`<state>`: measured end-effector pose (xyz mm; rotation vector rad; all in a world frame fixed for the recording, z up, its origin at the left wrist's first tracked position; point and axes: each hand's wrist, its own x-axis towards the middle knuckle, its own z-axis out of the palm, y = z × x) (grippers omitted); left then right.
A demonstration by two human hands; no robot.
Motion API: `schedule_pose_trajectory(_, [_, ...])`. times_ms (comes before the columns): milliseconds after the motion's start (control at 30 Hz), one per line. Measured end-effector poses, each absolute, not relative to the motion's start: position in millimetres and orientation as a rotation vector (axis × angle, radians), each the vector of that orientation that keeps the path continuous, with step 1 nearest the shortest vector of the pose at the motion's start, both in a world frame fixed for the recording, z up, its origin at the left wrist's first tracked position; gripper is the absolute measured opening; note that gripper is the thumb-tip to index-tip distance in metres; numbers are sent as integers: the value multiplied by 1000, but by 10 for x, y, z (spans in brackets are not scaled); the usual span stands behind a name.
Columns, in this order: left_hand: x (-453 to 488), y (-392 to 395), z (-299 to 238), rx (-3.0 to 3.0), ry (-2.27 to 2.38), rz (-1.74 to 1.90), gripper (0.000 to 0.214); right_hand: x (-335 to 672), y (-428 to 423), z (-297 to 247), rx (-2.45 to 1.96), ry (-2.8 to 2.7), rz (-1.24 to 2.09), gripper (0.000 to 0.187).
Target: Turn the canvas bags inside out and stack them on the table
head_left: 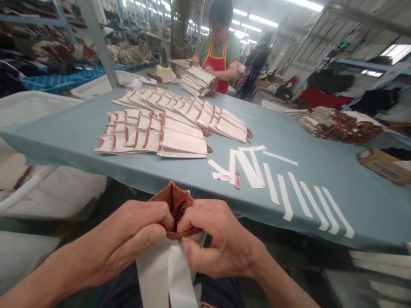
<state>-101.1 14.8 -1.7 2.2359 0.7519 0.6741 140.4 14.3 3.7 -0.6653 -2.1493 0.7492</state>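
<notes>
Close in front of me is a cream fabric bag [152,267] with a brown rim, its mouth held open and dark brown cloth bunched inside. My left hand [131,235] pinches the rim on its left side, the fingertips inside the mouth. On the other side, my right hand [218,239] grips the near part of the rim between thumb and fingers. A white strip [181,278] hangs down the bag's front below the right thumb; whether the thumb holds it too is hidden.
On the blue-green table [80,149] lie overlapping rows of cream bags [183,141], several white strips [271,184] and pink thread snips [238,180]. A co-worker in a red apron [216,64] stands behind a bag stack [197,81]. White bins [58,184] stand at left; a cardboard box [383,166] lies right.
</notes>
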Motion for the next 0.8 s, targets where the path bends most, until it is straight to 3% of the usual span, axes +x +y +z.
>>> schedule_pose_trajectory(333, [-731,-34,119,2117,1002,650,40,1447,84,-15,-789,-2255,612,13])
schedule_pose_trajectory(433, [-669,-65,4,1927,1026,704,47,1456,75,-19,-832,-2166,808,16])
schedule_pose_trajectory(633, [-552,-101,-225,1413,974,797,70,1478,174,-86,-811,-1817,1682,28])
schedule_pose_trajectory(800, [-582,-43,-377,1305,956,723,78,1515,243,-192,-783,-1875,1593,48])
